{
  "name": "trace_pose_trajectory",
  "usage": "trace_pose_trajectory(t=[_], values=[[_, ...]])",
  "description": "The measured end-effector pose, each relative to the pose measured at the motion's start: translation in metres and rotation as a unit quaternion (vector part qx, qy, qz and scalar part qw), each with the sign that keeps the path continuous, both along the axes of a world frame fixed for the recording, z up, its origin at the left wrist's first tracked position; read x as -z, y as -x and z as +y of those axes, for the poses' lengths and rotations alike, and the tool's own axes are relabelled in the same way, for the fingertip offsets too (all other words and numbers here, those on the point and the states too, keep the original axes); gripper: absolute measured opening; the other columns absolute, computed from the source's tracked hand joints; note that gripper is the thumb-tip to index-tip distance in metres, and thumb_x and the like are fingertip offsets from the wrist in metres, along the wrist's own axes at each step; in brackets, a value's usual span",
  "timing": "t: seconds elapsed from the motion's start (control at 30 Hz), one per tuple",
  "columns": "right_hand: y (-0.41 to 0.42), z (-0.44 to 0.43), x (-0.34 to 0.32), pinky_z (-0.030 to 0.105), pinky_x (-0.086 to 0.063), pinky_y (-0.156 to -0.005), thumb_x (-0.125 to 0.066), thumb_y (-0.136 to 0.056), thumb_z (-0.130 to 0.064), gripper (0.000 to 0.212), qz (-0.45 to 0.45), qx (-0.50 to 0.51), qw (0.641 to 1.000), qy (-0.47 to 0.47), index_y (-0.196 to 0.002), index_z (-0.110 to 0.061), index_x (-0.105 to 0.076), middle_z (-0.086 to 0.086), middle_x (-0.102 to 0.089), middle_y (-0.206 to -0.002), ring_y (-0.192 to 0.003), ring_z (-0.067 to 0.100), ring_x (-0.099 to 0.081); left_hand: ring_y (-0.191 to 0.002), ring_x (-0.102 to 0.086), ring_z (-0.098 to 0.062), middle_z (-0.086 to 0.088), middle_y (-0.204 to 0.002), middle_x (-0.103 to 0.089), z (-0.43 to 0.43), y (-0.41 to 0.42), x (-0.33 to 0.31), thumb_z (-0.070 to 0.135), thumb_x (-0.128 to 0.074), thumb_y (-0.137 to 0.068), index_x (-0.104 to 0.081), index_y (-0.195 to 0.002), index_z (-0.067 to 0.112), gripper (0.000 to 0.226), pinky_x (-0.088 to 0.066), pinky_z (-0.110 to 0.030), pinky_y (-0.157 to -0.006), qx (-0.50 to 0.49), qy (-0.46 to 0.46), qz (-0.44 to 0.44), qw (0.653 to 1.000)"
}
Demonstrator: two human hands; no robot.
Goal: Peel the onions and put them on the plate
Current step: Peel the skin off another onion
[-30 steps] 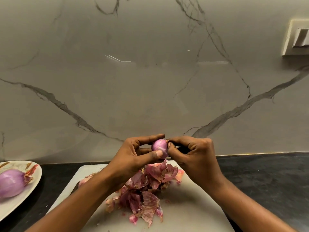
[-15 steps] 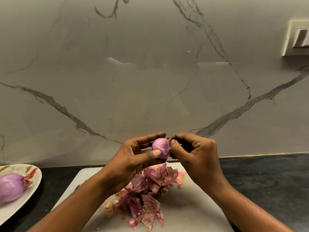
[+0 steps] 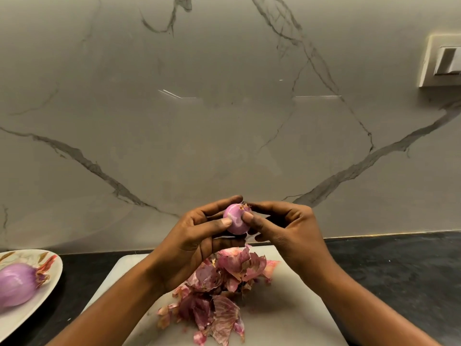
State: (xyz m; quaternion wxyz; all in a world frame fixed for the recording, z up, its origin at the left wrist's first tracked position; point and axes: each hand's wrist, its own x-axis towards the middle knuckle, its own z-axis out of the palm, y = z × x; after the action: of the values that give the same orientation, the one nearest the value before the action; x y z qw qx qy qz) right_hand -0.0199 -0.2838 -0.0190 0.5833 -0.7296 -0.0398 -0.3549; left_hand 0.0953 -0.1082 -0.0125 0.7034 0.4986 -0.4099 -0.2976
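The peeling step is in hand, and it looks close to its end. The onion (image 3: pixel 235 220) is held up in the air in front of the marble wall, above the cutting board (image 3: pixel 287 315), and most of its surface already shows smooth and purple. The left hand (image 3: pixel 197 237) has a closed grip on it, fingers curled behind and thumb pressed on the front. The right hand (image 3: pixel 287 228) also grips it, thumb and forefinger pinching at the top end, where a few dry brown scraps cling. A heap of torn skins (image 3: pixel 219 290) lies on the board below the hands. To the far left a plate (image 3: pixel 56 267) sits on the dark tabletop (image 3: pixel 399 275), already carrying one peeled onion (image 3: pixel 15 284). The next move probably calls for pulling off that last tuft while the left hand steadies the bulb, then carrying it well across to the plate.
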Motion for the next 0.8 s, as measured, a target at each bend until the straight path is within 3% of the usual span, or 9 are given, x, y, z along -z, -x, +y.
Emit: trace_pose_trajectory(t=[0.13, 0.33, 0.47, 0.6, 0.67, 0.73, 0.8], values=[[-0.001, -0.002, 0.004, 0.027, -0.063, -0.069, -0.076, -0.088, -0.020, 0.020, -0.028, 0.016, 0.999, 0.036, -0.107, -0.019, -0.082, -0.002, -0.082, -0.094, -0.082, 0.022, -0.079, -0.117, -0.073, -0.031, -0.010, -0.129, -0.074, -0.003, 0.006, 0.003, 0.011, -0.078, -0.087, -0.066, -0.138, 0.018, 0.053, -0.062, -0.039, -0.096, -0.075, -0.030, -0.074, 0.994], [-0.005, 0.002, 0.008, 0.033, -0.066, -0.064, -0.069, -0.099, -0.021, 0.022, -0.027, 0.085, 0.987, 0.137, -0.102, -0.043, -0.071, -0.015, -0.076, -0.091, -0.078, 0.016, -0.076, -0.115, -0.074, -0.031, -0.010, -0.124, -0.076, -0.003, 0.006, 0.004, 0.010, -0.077, -0.087, -0.067, -0.134, 0.013, 0.048, -0.062, -0.036, -0.094, -0.088, -0.034, -0.084, 0.992], [-0.007, 0.001, 0.009, 0.032, -0.064, -0.059, -0.062, -0.104, -0.022, 0.011, -0.003, 0.080, 0.987, 0.137, -0.103, -0.029, -0.070, -0.009, -0.072, -0.091, -0.079, 0.018, -0.073, -0.118, -0.072, -0.035, -0.012, -0.126, -0.074, -0.002, 0.005, 0.003, 0.012, -0.077, -0.085, -0.065, -0.134, 0.011, 0.050, -0.061, -0.038, -0.096, -0.070, -0.034, -0.069, 0.995], [-0.007, 0.002, 0.008, 0.037, -0.065, -0.062, -0.053, -0.109, -0.021, 0.013, 0.037, 0.049, 0.993, 0.096, -0.105, -0.019, -0.065, 0.000, -0.071, -0.096, -0.081, 0.021, -0.074, -0.119, -0.070, -0.038, -0.018, -0.130, -0.071, 0.000, 0.001, 0.003, 0.006, -0.078, -0.089, -0.062, -0.137, 0.010, 0.050, -0.061, -0.035, -0.093, -0.040, -0.030, -0.048, 0.998], [-0.005, 0.001, 0.002, 0.042, -0.066, -0.064, -0.049, -0.111, -0.022, 0.016, 0.050, 0.042, 0.998, 0.011, -0.107, -0.017, -0.064, 0.000, -0.072, -0.099, -0.080, 0.022, -0.076, -0.121, -0.069, -0.038, -0.018, -0.132, -0.069, 0.002, -0.001, 0.004, 0.003, -0.078, -0.088, -0.058, -0.139, 0.010, 0.055, -0.061, -0.034, -0.092, -0.019, -0.019, -0.028, 0.999], [-0.004, -0.003, -0.005, 0.039, -0.065, -0.061, -0.050, -0.110, -0.022, 0.017, 0.051, 0.040, 0.995, -0.078, -0.109, -0.013, -0.064, 0.000, -0.073, -0.101, -0.075, 0.021, -0.076, -0.122, -0.069, -0.038, -0.017, -0.133, -0.070, 0.003, -0.003, 0.004, 0.002, -0.077, -0.086, -0.057, -0.139, 0.011, 0.058, -0.061, -0.035, -0.094, -0.015, -0.009, -0.019, 1.000], [-0.002, -0.008, -0.007, 0.032, -0.063, -0.061, -0.059, -0.106, -0.019, 0.012, 0.051, 0.053, 0.994, -0.076, -0.107, -0.012, -0.069, 0.002, -0.077, -0.094, -0.074, 0.022, -0.076, -0.124, -0.068, -0.037, -0.015, -0.133, -0.070, 0.003, -0.004, 0.003, 0.001, -0.079, -0.085, -0.059, -0.139, 0.012, 0.058, -0.061, -0.037, -0.097, -0.025, 0.003, -0.020, 0.999]])
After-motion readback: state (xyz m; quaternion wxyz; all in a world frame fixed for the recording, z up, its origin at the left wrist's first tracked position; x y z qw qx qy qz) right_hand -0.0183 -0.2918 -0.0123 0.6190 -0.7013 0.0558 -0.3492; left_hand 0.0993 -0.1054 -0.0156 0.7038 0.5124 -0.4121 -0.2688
